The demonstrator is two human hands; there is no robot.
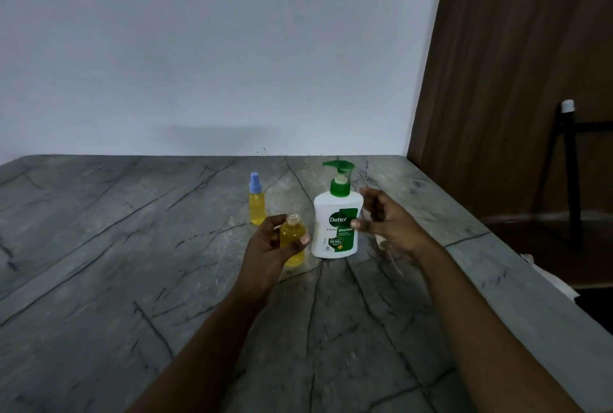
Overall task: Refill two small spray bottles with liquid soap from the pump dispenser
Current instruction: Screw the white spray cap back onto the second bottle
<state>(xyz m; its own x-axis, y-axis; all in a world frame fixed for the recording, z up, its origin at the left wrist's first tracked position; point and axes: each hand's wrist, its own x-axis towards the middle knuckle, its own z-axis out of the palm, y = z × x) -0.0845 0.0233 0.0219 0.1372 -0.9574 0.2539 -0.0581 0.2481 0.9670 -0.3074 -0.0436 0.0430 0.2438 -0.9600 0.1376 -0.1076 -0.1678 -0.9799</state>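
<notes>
Grey veined table (132,246) against white wall (199,64), wooden door (514,80).

Left hand (268,246), right hand (388,223): both bare. Left forearm (205,329) and right forearm (481,313) uncovered down to the frame edge. Left thumbnail (304,239) short, plain, pale. Right hand motion-blurred, finer detail unreadable.

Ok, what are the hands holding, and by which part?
Left hand grips the uncapped spray bottle round its yellow body. Right hand holds a pale, blurred piece with a thin tube hanging, likely the spray top; the exact hold cannot be told.
</notes>
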